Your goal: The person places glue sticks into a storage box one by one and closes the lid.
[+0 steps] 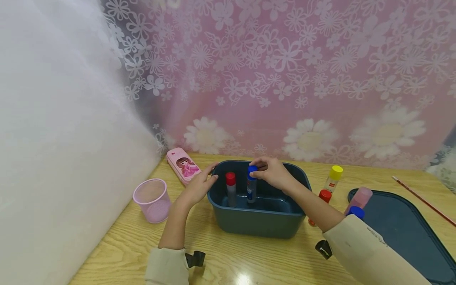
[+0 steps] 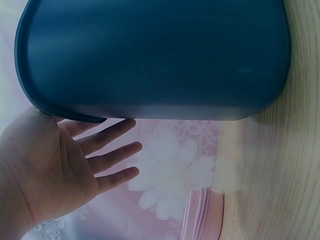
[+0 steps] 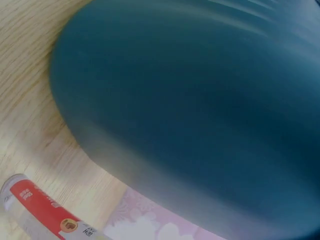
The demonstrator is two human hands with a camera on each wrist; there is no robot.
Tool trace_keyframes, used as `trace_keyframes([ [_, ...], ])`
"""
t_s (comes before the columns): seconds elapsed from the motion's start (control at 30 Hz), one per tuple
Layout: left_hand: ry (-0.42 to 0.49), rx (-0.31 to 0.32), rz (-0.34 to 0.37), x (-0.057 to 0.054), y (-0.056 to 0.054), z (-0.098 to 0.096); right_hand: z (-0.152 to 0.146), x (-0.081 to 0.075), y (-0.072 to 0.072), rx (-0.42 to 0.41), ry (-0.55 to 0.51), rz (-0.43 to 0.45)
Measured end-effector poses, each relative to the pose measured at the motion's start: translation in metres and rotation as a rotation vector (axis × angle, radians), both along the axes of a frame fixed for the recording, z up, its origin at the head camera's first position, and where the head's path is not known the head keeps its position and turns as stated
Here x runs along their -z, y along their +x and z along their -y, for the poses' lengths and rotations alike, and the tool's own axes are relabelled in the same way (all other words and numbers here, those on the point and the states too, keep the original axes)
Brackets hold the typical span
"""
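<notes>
A dark blue-green plastic bin (image 1: 260, 223) stands on the wooden table. Inside it, a glue stick with a red cap (image 1: 231, 189) stands upright at the left. My right hand (image 1: 275, 174) reaches over the bin and pinches the blue cap of another glue stick (image 1: 251, 190), which is upright beside the red-capped one. At the bin's left end, my left hand (image 1: 197, 188) touches the rim. The left wrist view shows that hand (image 2: 55, 165) with its fingers straight and spread along the outside wall. In the right wrist view the bin's wall (image 3: 185, 110) hides the right hand.
Left of the bin are a pink mesh cup (image 1: 153, 202) and a pink pencil case (image 1: 183, 166). To the right stand glue sticks with yellow (image 1: 333, 179), red (image 1: 325, 196) and blue (image 1: 356, 212) caps, and a pink one (image 1: 360, 198). A dark lid (image 1: 402, 229) and a pencil (image 1: 424, 200) lie farther right.
</notes>
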State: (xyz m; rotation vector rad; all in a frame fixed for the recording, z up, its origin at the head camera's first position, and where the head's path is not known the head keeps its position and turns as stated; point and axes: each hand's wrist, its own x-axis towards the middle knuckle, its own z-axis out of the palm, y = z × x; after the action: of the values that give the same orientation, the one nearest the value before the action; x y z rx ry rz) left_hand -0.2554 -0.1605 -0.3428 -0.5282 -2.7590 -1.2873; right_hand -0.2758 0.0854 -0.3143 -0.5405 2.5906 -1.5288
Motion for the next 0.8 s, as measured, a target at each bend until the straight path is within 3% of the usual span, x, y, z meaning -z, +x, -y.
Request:
trace_keyframes([
  [0.8, -0.009, -0.002, 0.010, -0.0014, 0.0009, -0.0004, 0.0022, 0.0042, 0.0008, -0.008, 0.148, -0.012],
])
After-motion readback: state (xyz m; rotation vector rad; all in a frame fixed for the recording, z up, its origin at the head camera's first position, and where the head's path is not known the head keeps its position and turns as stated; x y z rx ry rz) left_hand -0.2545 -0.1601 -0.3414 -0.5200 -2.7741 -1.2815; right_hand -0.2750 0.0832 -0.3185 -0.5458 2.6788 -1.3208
